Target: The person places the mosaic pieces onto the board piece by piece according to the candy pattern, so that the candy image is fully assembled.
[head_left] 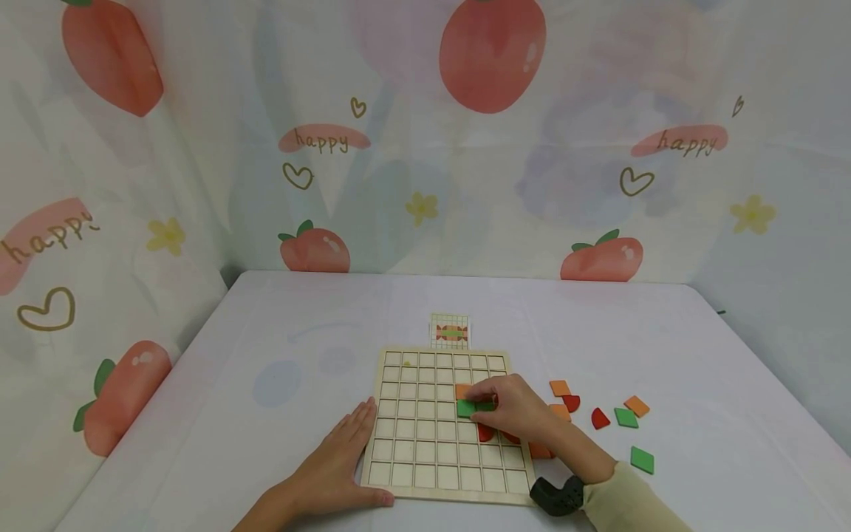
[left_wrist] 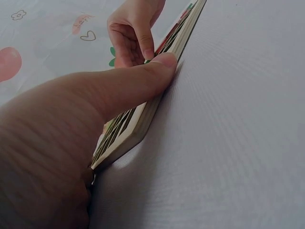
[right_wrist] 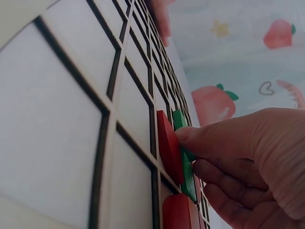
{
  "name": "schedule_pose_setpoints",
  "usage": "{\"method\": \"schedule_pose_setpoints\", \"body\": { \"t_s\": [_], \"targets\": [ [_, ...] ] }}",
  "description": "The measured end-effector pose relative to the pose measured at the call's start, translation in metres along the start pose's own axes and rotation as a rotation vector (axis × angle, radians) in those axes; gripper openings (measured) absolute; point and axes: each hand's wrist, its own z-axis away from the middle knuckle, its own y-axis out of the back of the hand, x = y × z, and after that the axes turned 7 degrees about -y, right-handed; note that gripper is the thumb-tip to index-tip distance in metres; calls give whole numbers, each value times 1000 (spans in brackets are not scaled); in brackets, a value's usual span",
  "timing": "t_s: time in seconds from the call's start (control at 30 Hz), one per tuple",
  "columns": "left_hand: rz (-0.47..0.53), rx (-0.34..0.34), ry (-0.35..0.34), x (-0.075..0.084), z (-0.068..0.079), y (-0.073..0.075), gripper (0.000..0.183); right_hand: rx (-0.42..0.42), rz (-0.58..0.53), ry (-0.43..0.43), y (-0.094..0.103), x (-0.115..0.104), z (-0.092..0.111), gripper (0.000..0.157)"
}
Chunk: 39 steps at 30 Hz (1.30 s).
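Note:
A wooden grid board (head_left: 459, 496) lies on the white table. My left hand (head_left: 339, 462) rests along its left edge, fingers straight, the thumb by the front left corner. Over the right half of the board, my right hand (head_left: 515, 405) pinches a green tile (head_left: 465, 408) between thumb and fingers, at a grid square. An orange tile (head_left: 462, 391) sits just behind it. Red tiles (head_left: 485, 433) lie in front, partly under the hand. In the right wrist view the thumb touches the green tile (right_wrist: 179, 119) beside a red tile (right_wrist: 170, 148).
Behind the board is a small pattern card (head_left: 452, 332). Loose tiles lie right of the board: a red quarter-round tile (head_left: 600, 418), an orange tile (head_left: 637, 406), a green tile (head_left: 642, 459) and several others. A black strap device (head_left: 557, 496) is on the right wrist.

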Motion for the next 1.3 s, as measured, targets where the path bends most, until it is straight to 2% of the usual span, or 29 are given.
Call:
{"method": "schedule_pose_setpoints", "body": {
  "t_s": [1.3],
  "targets": [
    [14,2,12,1,0,0,119,-15,21,14,1,-4,0,19]
  ]
}}
